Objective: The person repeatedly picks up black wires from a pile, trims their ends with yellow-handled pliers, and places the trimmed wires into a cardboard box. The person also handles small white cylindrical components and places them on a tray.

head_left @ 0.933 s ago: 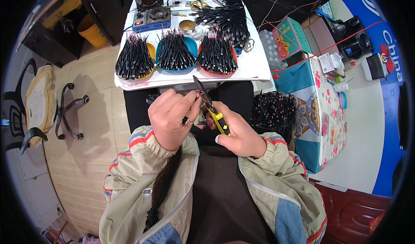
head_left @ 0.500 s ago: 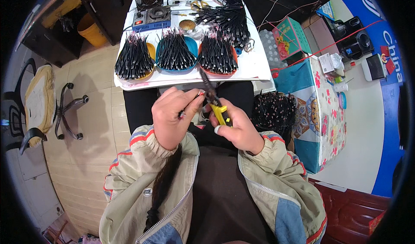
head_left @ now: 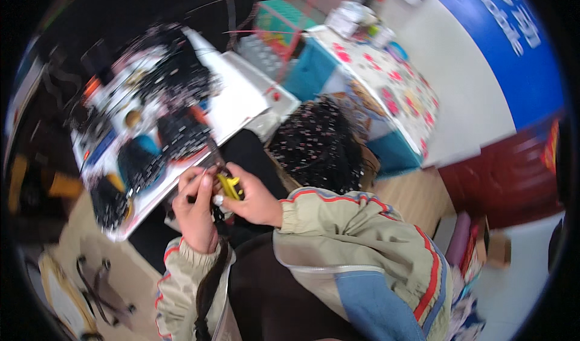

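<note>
My right hand is closed around yellow-handled pliers, whose dark jaws point up and away beside my left fingers. My left hand is closed in a pinch close to the jaws. It holds a short black cable, mostly hidden by the fingers and blurred. Both hands are together above my lap, just off the near edge of the white table. Bundles of black cables with pale ends stand in coloured bowls on that table.
A big heap of black cables fills a box right of my knees. Beyond it stands a table with a flowered cloth. A green and pink box sits behind. An office chair is at the lower left.
The view has swung to the right and blurred, so the table now lies at the left and the cable heap near the middle. Both hands keep their hold, close together.
</note>
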Available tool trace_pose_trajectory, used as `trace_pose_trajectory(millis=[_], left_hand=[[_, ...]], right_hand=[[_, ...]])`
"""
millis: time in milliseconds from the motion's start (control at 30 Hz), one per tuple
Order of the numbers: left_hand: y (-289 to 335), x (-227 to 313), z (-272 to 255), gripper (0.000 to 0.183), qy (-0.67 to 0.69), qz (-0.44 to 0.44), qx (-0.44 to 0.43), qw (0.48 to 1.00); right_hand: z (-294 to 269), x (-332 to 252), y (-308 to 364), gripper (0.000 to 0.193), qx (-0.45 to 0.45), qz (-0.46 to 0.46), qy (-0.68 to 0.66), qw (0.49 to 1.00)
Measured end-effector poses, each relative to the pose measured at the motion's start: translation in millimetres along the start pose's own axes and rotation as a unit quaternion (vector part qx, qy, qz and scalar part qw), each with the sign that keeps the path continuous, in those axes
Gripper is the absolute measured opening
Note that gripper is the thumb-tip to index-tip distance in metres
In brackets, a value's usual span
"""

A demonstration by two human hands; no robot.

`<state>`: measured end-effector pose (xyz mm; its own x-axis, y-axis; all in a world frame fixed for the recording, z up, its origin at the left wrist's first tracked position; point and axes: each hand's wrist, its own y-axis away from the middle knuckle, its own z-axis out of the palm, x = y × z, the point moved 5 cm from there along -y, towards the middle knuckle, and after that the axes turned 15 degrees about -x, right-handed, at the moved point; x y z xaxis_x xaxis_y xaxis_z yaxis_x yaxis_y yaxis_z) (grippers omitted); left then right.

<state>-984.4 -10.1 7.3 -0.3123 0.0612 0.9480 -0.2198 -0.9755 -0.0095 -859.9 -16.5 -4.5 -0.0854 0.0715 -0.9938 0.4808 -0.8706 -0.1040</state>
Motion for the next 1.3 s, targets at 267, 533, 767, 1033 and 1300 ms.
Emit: trace_pose_trajectory(millis=[267, 533, 767, 1033, 1300], left_hand=[[-29.0, -13.7, 35.8, 0.044, 0.059, 0.004, -0.027, 0.998], [-30.3, -17.5, 16.7, 0.008, 0.062, 0.036, -0.100, 0.992], [-34.7, -24.0, 31.7, 0.026, -0.051, -0.045, -0.191, 0.979], [-37.1, -5.7, 32.9, 0.006, 0.027, -0.026, -0.128, 0.991], [-20.0, 28.7, 4.2, 0.009, -0.211, 0.101, 0.044, 0.971]], right_hand=[[-94.0, -11.6, 47.7, 0.043, 0.126, -0.002, -0.128, 0.984], [-333.1, -194.3, 154.0, 0.006, 0.476, -0.158, 0.171, 0.848], [-406.1, -335.9, 152.1, 0.032, 0.407, -0.103, 0.669, 0.614], [-547.6, -102.1, 85.3, 0.038, 0.356, 0.117, 0.736, 0.564], [-532.5, -9.1, 78.3, 0.042, 0.377, 0.124, 0.702, 0.591]])
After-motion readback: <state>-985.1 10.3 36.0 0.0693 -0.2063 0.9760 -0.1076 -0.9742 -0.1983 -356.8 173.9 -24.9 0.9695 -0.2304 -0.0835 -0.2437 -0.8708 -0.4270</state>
